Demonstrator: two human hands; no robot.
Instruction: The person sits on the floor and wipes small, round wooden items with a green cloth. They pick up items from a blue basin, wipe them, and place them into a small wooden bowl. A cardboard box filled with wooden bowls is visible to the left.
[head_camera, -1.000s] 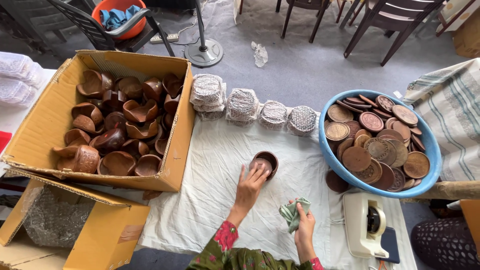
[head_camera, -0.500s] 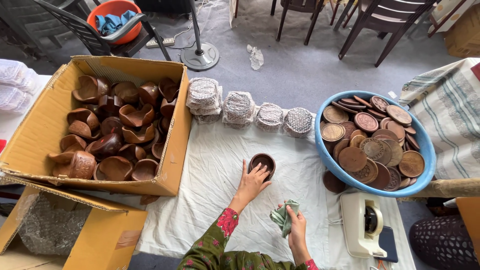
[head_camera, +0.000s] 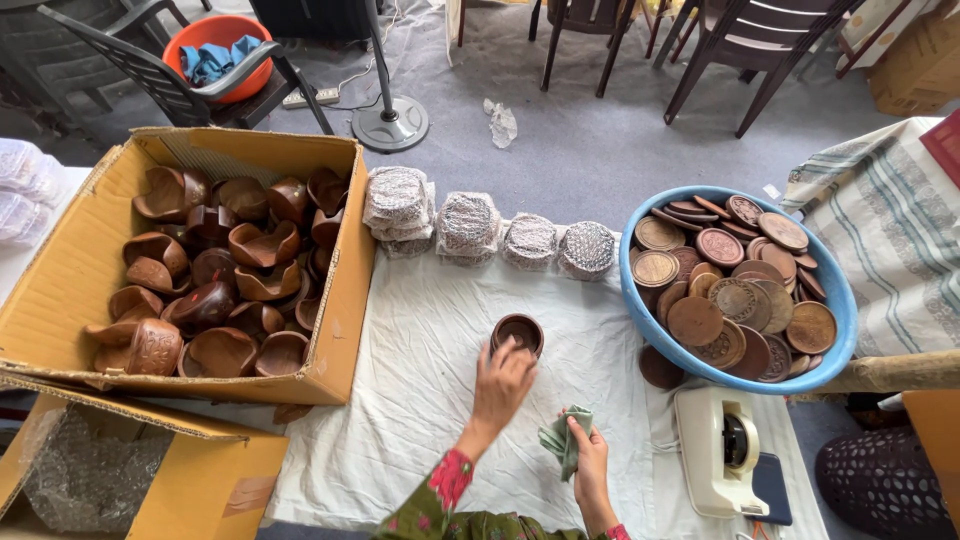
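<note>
We see a dark brown bowl (head_camera: 518, 331), a pale green cloth (head_camera: 564, 440), a white sheet (head_camera: 420, 400), a blue basin (head_camera: 735, 375) of brown carved discs (head_camera: 730, 290)

Grey carpeted floor (head_camera: 600, 150) spreads out ahead of me, lit evenly by soft daylight. Dark brown wooden chairs (head_camera: 760, 50) stand along the far edge. To my far left, a dark grey plastic chair (head_camera: 150, 75) carries an orange plastic tub (head_camera: 215, 35). A round grey metal stand base (head_camera: 390, 125) sits between them, pole rising upward.
</note>
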